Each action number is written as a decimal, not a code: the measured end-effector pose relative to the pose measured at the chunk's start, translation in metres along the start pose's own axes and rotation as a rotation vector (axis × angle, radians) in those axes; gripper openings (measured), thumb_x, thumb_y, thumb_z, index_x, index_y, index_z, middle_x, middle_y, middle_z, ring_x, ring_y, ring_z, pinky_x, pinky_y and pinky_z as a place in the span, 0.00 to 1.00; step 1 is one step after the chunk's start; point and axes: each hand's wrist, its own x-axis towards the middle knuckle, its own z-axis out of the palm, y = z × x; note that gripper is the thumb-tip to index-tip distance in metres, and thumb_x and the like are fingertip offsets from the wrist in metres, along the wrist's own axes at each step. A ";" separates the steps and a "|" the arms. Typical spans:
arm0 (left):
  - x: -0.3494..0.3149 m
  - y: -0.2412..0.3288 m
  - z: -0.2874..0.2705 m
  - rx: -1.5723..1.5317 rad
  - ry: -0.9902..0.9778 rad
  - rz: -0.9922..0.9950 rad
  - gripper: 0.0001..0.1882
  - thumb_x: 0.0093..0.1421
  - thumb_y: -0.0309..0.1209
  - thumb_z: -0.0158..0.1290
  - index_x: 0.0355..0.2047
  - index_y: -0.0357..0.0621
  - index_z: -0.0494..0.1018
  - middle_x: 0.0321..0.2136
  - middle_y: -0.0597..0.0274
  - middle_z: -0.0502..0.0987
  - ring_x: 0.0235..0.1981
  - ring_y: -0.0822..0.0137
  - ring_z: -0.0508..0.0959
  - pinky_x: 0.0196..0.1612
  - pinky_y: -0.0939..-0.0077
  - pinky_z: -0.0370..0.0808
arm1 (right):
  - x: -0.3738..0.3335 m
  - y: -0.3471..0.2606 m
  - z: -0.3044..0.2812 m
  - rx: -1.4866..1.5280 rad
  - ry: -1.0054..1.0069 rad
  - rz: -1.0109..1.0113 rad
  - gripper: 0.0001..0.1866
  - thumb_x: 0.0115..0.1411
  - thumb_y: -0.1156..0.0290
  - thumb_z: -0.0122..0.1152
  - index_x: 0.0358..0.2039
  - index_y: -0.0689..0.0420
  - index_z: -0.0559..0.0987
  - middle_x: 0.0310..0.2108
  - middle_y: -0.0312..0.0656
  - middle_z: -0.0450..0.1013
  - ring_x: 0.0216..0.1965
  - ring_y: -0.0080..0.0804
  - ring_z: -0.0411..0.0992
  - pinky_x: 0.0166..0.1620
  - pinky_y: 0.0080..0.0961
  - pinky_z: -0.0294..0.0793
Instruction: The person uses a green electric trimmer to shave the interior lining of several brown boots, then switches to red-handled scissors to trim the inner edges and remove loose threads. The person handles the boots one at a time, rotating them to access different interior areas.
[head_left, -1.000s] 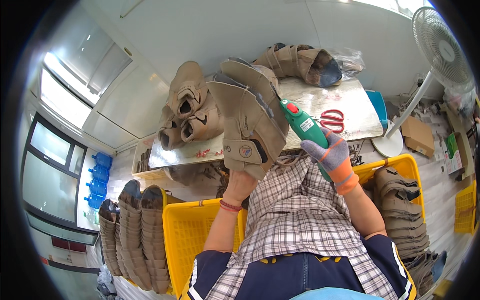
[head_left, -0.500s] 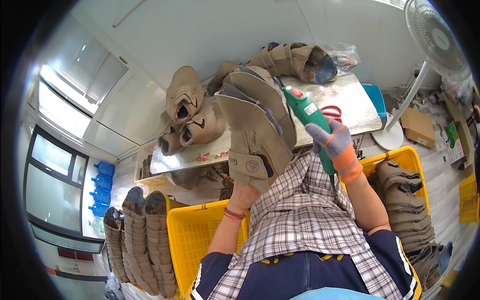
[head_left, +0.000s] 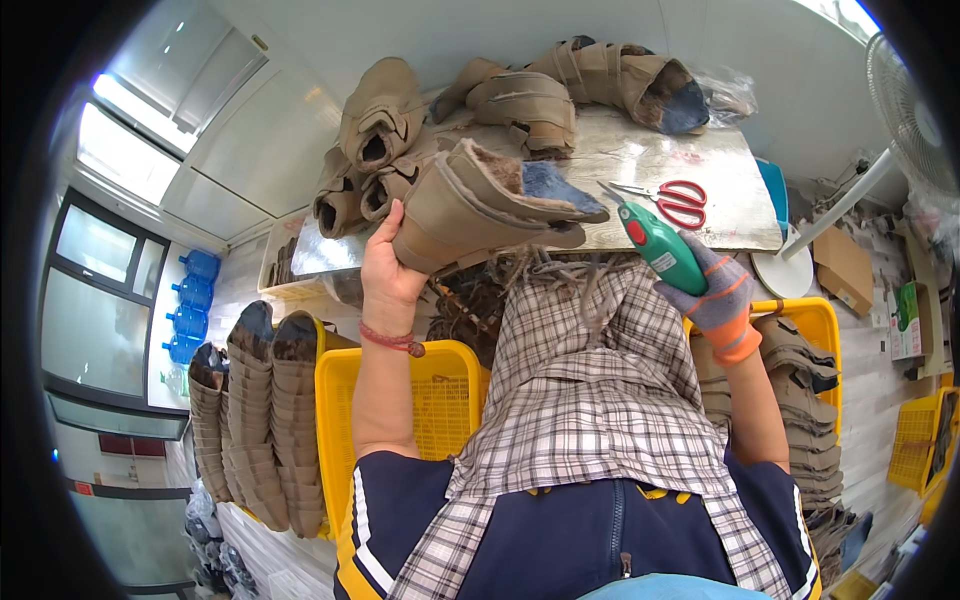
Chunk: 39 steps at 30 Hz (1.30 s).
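Observation:
My bare left hand grips a beige shoe upper by its left end, thumb on the near face. The upper is tilted above my lap, its brown fur lining and a blue-grey flap facing right. My right hand, in a grey and orange glove, is wrapped round a green electric cutter with a red button. The cutter's pointed metal tip aims up and left, close to the upper's right end but apart from it. Red-handled scissors lie on the table just beyond the cutter.
More beige uppers are piled along the table's back and left. A yellow crate stands at my left beside stacked uppers. Another yellow crate with uppers is at my right, near a white fan. Trimmings lie under the table.
The upper has swung from upright to lying tilted, its opening now toward the right, as my left hand moved up and left. My right hand has moved slightly right and up with the cutter.

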 end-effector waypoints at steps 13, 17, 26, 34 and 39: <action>0.007 -0.002 -0.013 -0.025 0.031 -0.051 0.22 0.67 0.36 0.42 0.56 0.32 0.61 0.56 0.43 0.67 0.57 0.48 0.67 0.59 0.50 0.64 | 0.009 -0.007 0.007 -0.104 -0.067 -0.228 0.36 0.39 0.51 0.75 0.47 0.55 0.77 0.22 0.41 0.74 0.21 0.38 0.72 0.27 0.30 0.71; 0.007 -0.013 -0.010 -0.024 0.035 -0.101 0.23 0.67 0.36 0.42 0.57 0.32 0.61 0.56 0.44 0.66 0.57 0.48 0.67 0.60 0.50 0.64 | 0.012 -0.018 0.011 -0.042 -0.056 -0.232 0.35 0.39 0.52 0.75 0.48 0.55 0.77 0.22 0.41 0.74 0.21 0.38 0.73 0.26 0.29 0.72; -0.002 -0.042 0.016 0.118 -0.060 0.057 0.24 0.66 0.36 0.45 0.58 0.35 0.61 0.56 0.50 0.67 0.56 0.55 0.69 0.59 0.57 0.65 | 0.009 -0.040 0.029 0.301 -0.052 0.069 0.34 0.40 0.57 0.76 0.48 0.57 0.76 0.29 0.47 0.77 0.28 0.40 0.77 0.32 0.28 0.75; 0.041 0.022 0.064 1.410 -0.062 0.830 0.24 0.62 0.34 0.53 0.54 0.33 0.66 0.48 0.54 0.75 0.49 0.60 0.73 0.53 0.73 0.66 | -0.010 -0.014 0.021 0.541 0.144 0.331 0.33 0.42 0.69 0.76 0.49 0.62 0.74 0.33 0.42 0.78 0.32 0.22 0.75 0.38 0.22 0.75; 0.161 0.092 0.090 2.010 0.239 0.926 0.20 0.58 0.41 0.55 0.36 0.31 0.74 0.40 0.36 0.74 0.39 0.43 0.74 0.43 0.59 0.70 | -0.010 -0.007 0.013 0.555 0.158 0.409 0.32 0.43 0.73 0.74 0.50 0.64 0.73 0.35 0.42 0.78 0.34 0.22 0.74 0.40 0.20 0.74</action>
